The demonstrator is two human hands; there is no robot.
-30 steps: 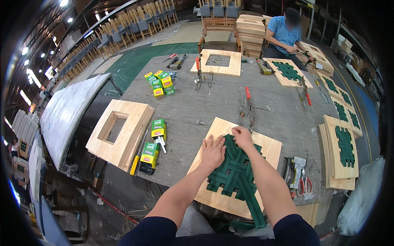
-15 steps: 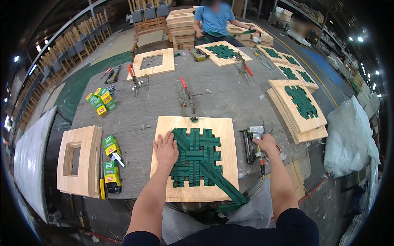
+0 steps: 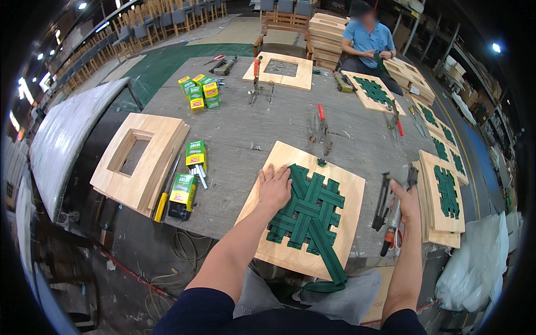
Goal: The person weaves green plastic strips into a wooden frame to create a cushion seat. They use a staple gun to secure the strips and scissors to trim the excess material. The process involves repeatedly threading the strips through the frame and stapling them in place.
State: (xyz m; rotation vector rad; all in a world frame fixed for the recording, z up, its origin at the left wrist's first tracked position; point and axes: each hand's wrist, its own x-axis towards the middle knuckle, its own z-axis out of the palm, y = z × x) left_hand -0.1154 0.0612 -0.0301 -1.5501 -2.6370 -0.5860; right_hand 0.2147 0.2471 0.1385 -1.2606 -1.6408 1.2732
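Green webbing point(image 3: 310, 211) on the panel point(image 3: 350, 192) at the near edge of the desk point(image 3: 234, 142) appears mostly woven, one loose tail point(image 3: 330, 257) remaining; your left hand point(image 3: 274, 188) lies flat there, your right hand point(image 3: 408, 202) grips the stapler point(image 3: 382, 202).

Warehouse-type room. Grey worn tabletop point(image 3: 240, 125), slatted wooden chair point(image 3: 286, 23) at far edge. Rows of grey-seated chairs point(image 3: 151, 23) upper left, green floor strip point(image 3: 162, 62), shelving point(image 3: 487, 103) right, bright lamp point(image 3: 496, 47).
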